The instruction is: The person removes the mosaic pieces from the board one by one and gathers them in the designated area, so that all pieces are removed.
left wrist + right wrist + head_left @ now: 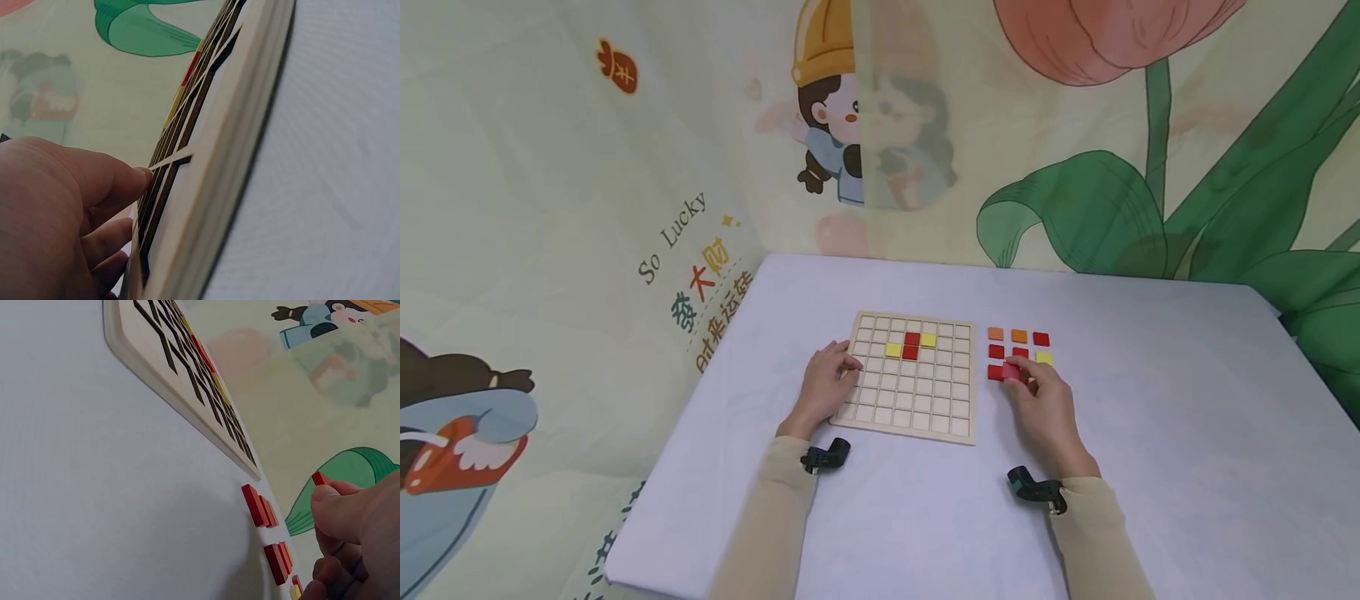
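Note:
A pale wooden grid board [917, 425] lies on the white table. Two red tiles [911, 352] sit in its upper middle squares, one above the other, with a yellow tile [928, 340] to their right and another yellow tile [893, 350] to their left. My left hand [827, 383] rests relaxed at the board's left edge; its thumb [142, 178] touches the gridded top in the left wrist view. Right of the board, my right hand [1048, 408] pinches a red tile [320, 479] between thumb and fingers, raised over the loose tiles.
Loose tiles lie in short rows right of the board: orange tiles [1018, 336] and a red one [1041, 339] at the back, more red tiles [996, 352] and a yellow tile [1044, 357] nearer. A printed cloth [925, 233] hangs behind the table.

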